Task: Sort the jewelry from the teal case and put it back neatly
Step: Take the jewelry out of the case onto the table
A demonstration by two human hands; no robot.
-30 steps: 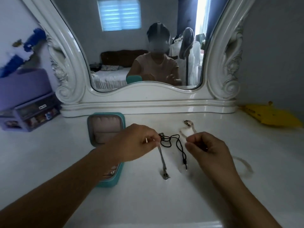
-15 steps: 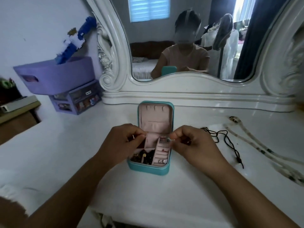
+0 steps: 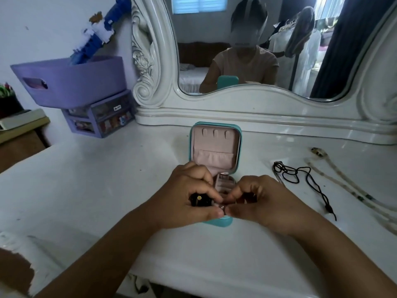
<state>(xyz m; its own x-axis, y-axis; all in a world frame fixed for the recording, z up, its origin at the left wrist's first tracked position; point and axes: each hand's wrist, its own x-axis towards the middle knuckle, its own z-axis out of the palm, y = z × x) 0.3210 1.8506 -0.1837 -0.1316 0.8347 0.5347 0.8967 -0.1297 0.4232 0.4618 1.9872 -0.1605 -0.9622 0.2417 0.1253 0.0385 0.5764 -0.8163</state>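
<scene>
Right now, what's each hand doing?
Left hand: fingers curled, pinching a small jewelry piece.
Right hand: fingers curled, pinching the same piece.

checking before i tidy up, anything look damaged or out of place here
Yes. The white table has a chipped front-left corner, brown showing through. A black cord and a pale bead necklace lie loose to the right of the open teal case.
</scene>
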